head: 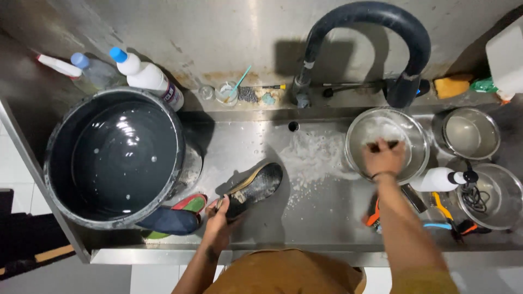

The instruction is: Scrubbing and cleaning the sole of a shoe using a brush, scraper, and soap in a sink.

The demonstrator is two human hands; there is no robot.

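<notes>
the left hand (pixel 218 218) has its fingers closed around the heel end of a dark shoe (pixel 255 188), which lies sole up on the wet steel sink (pixel 316 218), toe pointing away toward the tap. the right hand (pixel 383 157) reaches into a steel bowl (pixel 414 136) of soapy water, fingers curled down as if round something small and dark, though i cannot tell what it is or how firmly they hold. to clean the shoe well, the left hand would best keep it pinned flat so it does not skate on the suds, and the right should bring up plenty of foam. the sink floor is slick, with a patch of foam (pixel 313 155) below the black tap (pixel 370 32). a big dark bucket (pixel 111 158) of water stands at the left, an insole (pixel 169 220) just beside it. bottles (pixel 147 76) line the back ledge, two more steel bowls (pixel 471 133) sit at right, and a white squeeze bottle (pixel 438 179) lies near them.
</notes>
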